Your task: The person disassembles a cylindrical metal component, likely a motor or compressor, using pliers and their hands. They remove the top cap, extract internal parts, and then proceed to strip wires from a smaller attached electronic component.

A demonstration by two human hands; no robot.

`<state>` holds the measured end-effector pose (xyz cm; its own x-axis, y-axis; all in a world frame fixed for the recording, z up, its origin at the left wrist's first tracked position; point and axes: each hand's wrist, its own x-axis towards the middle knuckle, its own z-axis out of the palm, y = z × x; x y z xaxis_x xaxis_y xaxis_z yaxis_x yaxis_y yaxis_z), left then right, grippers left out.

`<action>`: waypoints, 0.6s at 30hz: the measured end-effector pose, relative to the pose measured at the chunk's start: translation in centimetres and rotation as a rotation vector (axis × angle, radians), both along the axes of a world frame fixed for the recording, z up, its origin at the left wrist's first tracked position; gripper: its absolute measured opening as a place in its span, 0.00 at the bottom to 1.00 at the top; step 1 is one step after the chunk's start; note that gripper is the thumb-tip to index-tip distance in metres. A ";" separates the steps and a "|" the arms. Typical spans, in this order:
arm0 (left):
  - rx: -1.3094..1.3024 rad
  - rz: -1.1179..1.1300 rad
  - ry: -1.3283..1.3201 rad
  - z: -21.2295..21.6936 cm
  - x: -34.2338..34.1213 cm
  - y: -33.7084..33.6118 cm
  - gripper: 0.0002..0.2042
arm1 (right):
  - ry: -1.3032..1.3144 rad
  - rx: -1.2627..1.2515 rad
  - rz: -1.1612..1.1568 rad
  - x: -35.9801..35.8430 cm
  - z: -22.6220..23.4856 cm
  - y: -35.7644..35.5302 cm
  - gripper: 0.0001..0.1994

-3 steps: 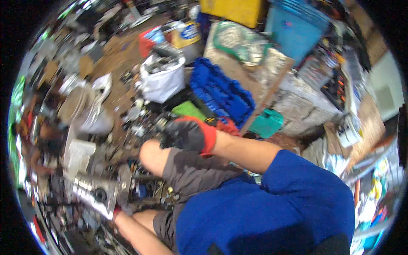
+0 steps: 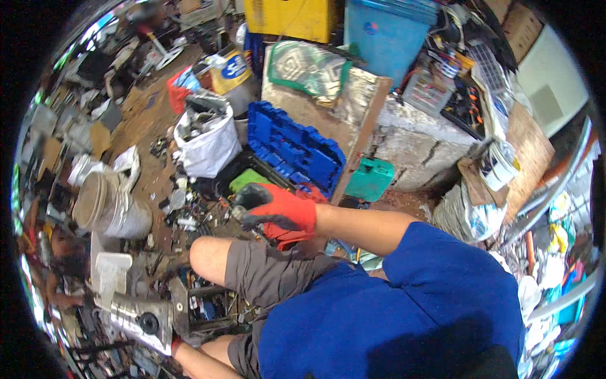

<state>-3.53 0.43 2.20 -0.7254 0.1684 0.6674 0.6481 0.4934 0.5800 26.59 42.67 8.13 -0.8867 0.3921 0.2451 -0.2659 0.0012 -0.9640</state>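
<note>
My right hand [image 2: 278, 210], in a red and black glove, hovers just above my bent knee. Its fingers are curled together, and a small greyish piece [image 2: 238, 213] shows at their tips, too small to name. At lower left, my left hand [image 2: 175, 345] shows little more than a red cuff, right against the edge of a silver metal cover [image 2: 131, 317] with a black round knob. The cover is tilted and hides the fingers gripping it. Beyond my right hand, an open blue toolbox lid [image 2: 297, 142] leans beside a green flat piece [image 2: 248, 180].
A white sack [image 2: 208, 142] of scrap stands ahead, and a lidded bucket [image 2: 117, 211] sits to the left. A wooden board [image 2: 366, 123] and a teal case [image 2: 369, 179] lie to the right. Small parts litter the ground around a metal frame [image 2: 182, 306].
The whole view has shifted, with most things now lower and farther left. My right hand has turned, showing more of its red side. My left hand stays at the metal cover.
</note>
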 end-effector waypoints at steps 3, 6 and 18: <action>-0.099 -0.035 0.074 -4.1 -2.7 1.2 0.25 | -0.077 0.218 -0.371 8.0 -1.6 3.3 0.21; -0.094 -0.156 0.014 -3.3 -2.8 1.8 0.25 | -0.135 0.273 -0.878 15.4 -1.0 6.1 0.20; -0.078 -0.620 -0.208 -0.3 -2.4 7.0 0.25 | -0.014 0.447 -2.012 43.2 -3.0 28.7 0.20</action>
<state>-5.98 7.44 1.88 -0.5910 0.6390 0.4923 0.7038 0.1102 0.7018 69.77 71.35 5.15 0.6151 0.5367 0.5776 0.4137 0.4040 -0.8159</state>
